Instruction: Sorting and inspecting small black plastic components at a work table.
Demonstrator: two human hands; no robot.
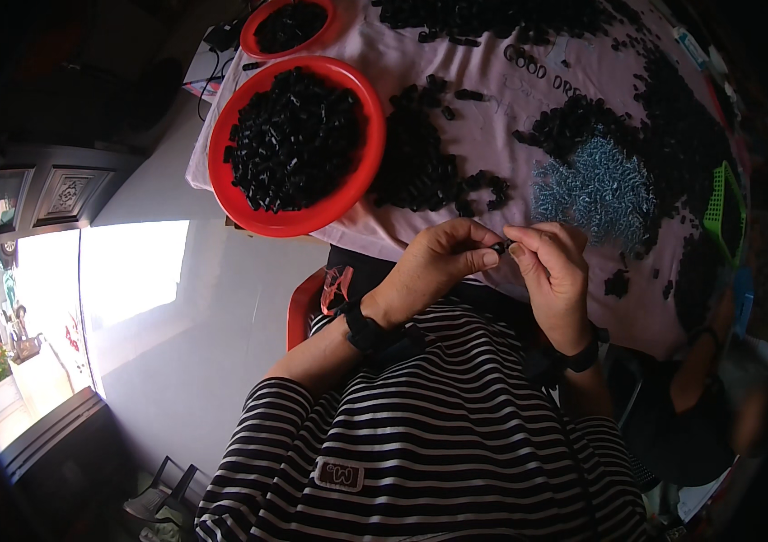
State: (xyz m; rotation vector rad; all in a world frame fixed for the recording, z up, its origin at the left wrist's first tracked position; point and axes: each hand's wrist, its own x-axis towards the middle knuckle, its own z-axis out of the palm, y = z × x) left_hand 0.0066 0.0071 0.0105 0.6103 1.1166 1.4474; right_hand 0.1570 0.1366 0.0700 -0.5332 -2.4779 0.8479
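In front of my body, my left hand (443, 257) pinches a small black plastic part (500, 247) between thumb and forefinger. My right hand (553, 271) meets it there, its thumb and fingers pressed together at the part's other side; whatever else those fingertips hold is too small to make out. Just beyond my right hand lies a heap of small bluish-silver screws (596, 191). Loose black parts (422, 167) are piled on the cloth beyond my left hand. To the left stands a red basin (372, 158) filled with similar black parts.
A pink printed cloth (501, 99) covers the table. A second red basin (252, 43) holds black parts at the far left. More black pieces (682, 126) spread along the right side, near a green plastic basket (725, 212). Another person's arm (702, 361) shows at right.
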